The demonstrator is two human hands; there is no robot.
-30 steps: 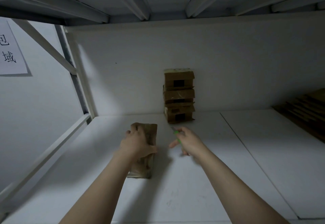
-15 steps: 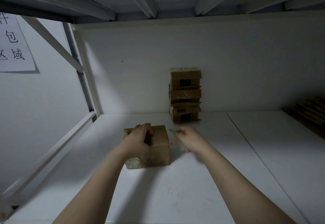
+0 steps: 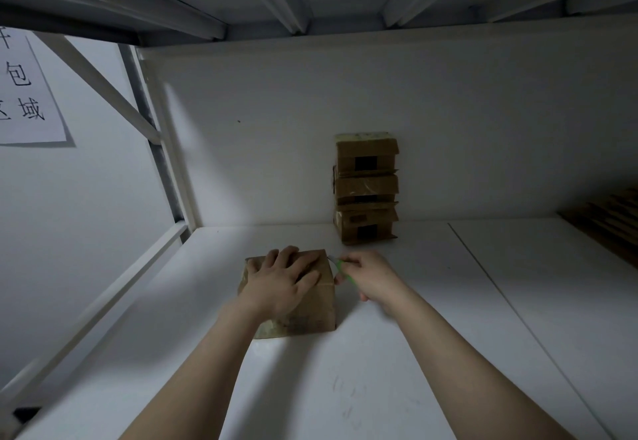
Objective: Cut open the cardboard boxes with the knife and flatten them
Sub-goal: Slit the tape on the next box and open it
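Observation:
A small brown cardboard box stands on the white shelf board in front of me. My left hand lies flat on the box's top with its fingers spread. My right hand grips a green-handled knife just right of the box. The knife's tip is at the box's top right far corner. A stack of three more closed cardboard boxes stands against the back wall behind the hands.
Flattened cardboard sheets lie piled at the far right of the shelf. A white metal shelf frame rises on the left and an upper shelf hangs close overhead. A paper sign hangs on the left wall.
The box was turned from standing on its narrow side to resting squarely. My left hand moved onto its top, and my right hand brought the knife up to the box's right edge.

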